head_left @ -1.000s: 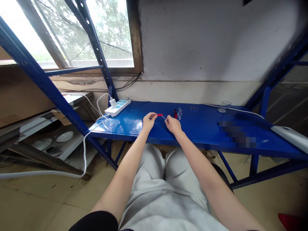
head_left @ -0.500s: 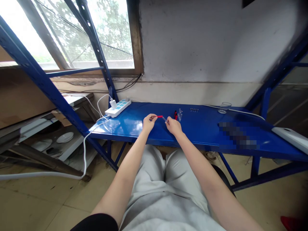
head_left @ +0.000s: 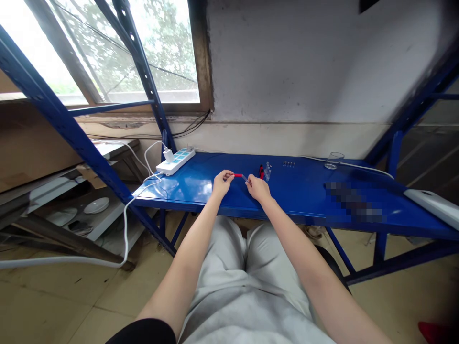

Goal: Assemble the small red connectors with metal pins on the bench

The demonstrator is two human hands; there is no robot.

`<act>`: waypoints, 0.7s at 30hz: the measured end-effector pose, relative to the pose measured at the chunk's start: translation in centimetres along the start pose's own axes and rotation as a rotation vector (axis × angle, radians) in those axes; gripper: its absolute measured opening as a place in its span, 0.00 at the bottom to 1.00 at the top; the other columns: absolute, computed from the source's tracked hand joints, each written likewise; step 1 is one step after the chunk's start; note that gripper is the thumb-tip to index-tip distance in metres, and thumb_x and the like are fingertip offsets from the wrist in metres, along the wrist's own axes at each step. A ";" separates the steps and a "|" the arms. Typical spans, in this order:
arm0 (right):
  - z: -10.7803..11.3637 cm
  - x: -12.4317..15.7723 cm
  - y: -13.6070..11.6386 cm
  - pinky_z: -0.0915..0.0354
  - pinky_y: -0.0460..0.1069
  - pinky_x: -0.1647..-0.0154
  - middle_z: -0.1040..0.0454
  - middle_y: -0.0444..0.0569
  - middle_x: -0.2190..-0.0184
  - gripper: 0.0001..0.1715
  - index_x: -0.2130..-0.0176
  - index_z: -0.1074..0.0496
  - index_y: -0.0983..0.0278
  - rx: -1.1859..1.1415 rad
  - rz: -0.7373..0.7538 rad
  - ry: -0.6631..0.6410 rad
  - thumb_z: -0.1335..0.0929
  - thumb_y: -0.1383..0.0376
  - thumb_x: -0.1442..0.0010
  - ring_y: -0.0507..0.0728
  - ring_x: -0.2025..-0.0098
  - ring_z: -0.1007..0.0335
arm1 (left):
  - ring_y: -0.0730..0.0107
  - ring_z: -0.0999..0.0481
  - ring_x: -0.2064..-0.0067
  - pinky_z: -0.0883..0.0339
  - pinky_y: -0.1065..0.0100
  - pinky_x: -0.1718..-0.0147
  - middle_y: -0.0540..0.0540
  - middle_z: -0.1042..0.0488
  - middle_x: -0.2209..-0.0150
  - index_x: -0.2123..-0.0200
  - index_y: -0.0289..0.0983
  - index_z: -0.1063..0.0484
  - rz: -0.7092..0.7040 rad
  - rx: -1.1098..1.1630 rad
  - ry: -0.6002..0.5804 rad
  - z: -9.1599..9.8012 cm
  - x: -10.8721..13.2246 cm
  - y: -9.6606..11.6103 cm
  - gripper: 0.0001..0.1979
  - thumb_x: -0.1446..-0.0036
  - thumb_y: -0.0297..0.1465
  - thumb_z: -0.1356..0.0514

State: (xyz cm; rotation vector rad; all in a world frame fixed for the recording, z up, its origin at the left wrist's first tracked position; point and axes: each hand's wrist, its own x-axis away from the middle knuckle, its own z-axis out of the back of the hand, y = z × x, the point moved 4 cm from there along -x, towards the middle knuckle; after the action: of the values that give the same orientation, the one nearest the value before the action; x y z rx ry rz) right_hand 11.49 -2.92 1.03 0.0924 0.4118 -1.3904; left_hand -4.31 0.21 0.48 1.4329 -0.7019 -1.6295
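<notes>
Between the fingertips of my left hand (head_left: 222, 183) is one end of a thin red tube-like piece (head_left: 237, 175). My right hand (head_left: 258, 188) pinches a slim clear piece (head_left: 245, 178), whose far end meets the red one; the join is too small to make out. Both hands are closed and held over the blue table (head_left: 179, 192). Just beyond my right hand lie a few red-and-black pieces (head_left: 261, 170) and several clear plastic pieces (head_left: 267, 170). Several tiny metallic parts (head_left: 289, 164) sit in a row farther right.
A white power strip (head_left: 175, 161) with a plug and cable is at the table's left end. To the right are a drinking glass (head_left: 334, 160), a blurred-out dark object (head_left: 353, 200) and a white device (head_left: 433, 208). Blue rack posts (head_left: 143, 67) frame the table.
Almost nothing differs. The clear piece and the red piece now meet at a slightly greater angle, while both hands stay in nearly the same place.
</notes>
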 end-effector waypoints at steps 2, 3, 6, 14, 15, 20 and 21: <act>0.0 0.0 -0.1 0.48 0.46 0.73 0.26 0.50 0.67 0.09 0.60 0.37 0.63 0.009 0.008 -0.007 0.41 0.63 0.38 0.55 0.69 0.31 | 0.74 0.30 0.70 0.35 0.69 0.66 0.48 0.28 0.72 0.68 0.36 0.28 0.007 0.000 0.003 0.0 0.0 -0.1 0.06 0.50 0.31 0.42; 0.0 0.0 -0.1 0.48 0.46 0.73 0.26 0.50 0.67 0.09 0.59 0.37 0.63 0.013 0.011 -0.009 0.41 0.63 0.38 0.55 0.69 0.30 | 0.74 0.30 0.69 0.35 0.69 0.66 0.47 0.27 0.72 0.67 0.36 0.28 0.008 0.001 0.007 0.0 0.0 -0.1 0.06 0.50 0.31 0.42; 0.0 0.0 -0.1 0.47 0.46 0.73 0.26 0.51 0.66 0.09 0.58 0.37 0.63 0.020 0.011 -0.019 0.41 0.63 0.39 0.55 0.69 0.30 | 0.73 0.29 0.69 0.34 0.69 0.65 0.46 0.26 0.71 0.64 0.36 0.27 -0.010 0.005 0.008 0.0 0.0 0.0 0.09 0.48 0.33 0.42; 0.0 0.0 0.0 0.47 0.46 0.73 0.26 0.50 0.68 0.08 0.61 0.37 0.63 0.003 0.000 -0.015 0.41 0.63 0.39 0.55 0.69 0.31 | 0.73 0.28 0.67 0.34 0.70 0.65 0.46 0.25 0.64 0.50 0.40 0.31 -0.124 -0.115 -0.071 -0.6 0.7 1.3 0.19 0.44 0.36 0.45; 0.0 0.0 0.0 0.47 0.46 0.73 0.26 0.50 0.68 0.08 0.61 0.37 0.63 -0.001 -0.005 -0.013 0.41 0.62 0.39 0.55 0.69 0.31 | 0.73 0.29 0.68 0.34 0.70 0.65 0.47 0.25 0.65 0.49 0.41 0.32 -0.142 -0.145 -0.085 -0.7 0.9 1.5 0.19 0.45 0.36 0.45; -0.1 -0.1 0.2 0.47 0.46 0.73 0.26 0.50 0.68 0.09 0.62 0.36 0.63 -0.049 -0.049 0.011 0.40 0.61 0.39 0.55 0.69 0.31 | 0.72 0.30 0.69 0.35 0.69 0.64 0.48 0.26 0.68 0.49 0.43 0.31 -0.253 -0.289 -0.206 -1.4 1.5 2.5 0.19 0.44 0.35 0.45; -0.1 -0.1 0.3 0.47 0.46 0.73 0.26 0.49 0.67 0.09 0.62 0.36 0.62 -0.059 -0.058 0.016 0.40 0.61 0.40 0.54 0.69 0.31 | 0.71 0.30 0.69 0.35 0.69 0.64 0.48 0.26 0.68 0.50 0.42 0.30 -0.266 -0.308 -0.215 -1.4 1.5 2.6 0.18 0.44 0.35 0.45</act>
State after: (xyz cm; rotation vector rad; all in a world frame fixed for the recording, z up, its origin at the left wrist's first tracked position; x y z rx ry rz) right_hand 11.74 -2.73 0.94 0.0439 0.4715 -1.4338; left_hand -2.32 -2.23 1.62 1.1753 -0.3637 -2.0208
